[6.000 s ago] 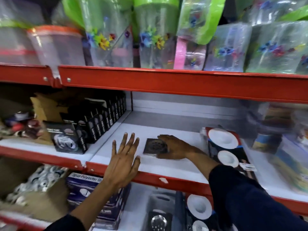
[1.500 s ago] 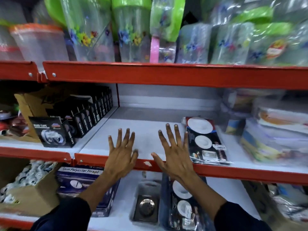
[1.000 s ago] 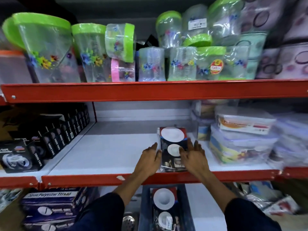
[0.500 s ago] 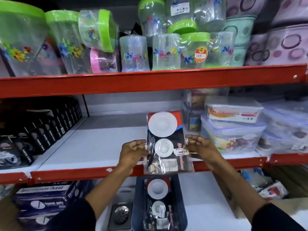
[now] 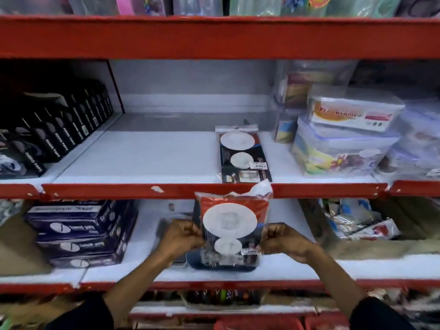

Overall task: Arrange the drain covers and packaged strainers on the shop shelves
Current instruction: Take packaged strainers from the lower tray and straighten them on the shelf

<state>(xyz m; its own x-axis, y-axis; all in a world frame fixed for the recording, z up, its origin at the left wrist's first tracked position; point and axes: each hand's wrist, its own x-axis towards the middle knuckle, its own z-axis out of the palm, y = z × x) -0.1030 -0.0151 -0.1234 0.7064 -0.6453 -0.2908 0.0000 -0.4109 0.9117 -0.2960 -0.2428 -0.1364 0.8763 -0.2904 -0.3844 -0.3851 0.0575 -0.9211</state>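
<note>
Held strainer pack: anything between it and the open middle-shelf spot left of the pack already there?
Only the shelf's red front lip crosses the path above the held strainer pack; lift over it. White surface beyond looks bare.

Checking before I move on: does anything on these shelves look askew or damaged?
Minor only: the red shelf edge has a chipped white patch, and the held strainer pack has a crumpled top flap. The strainer pack on the shelf lies flat.

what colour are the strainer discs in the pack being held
White, on a red and dark card; head view.

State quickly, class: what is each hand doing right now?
Left hand: closed, pinching the left edge of the clear-wrapped packet of white round strainers.
Right hand: closed, pinching its right edge.
</note>
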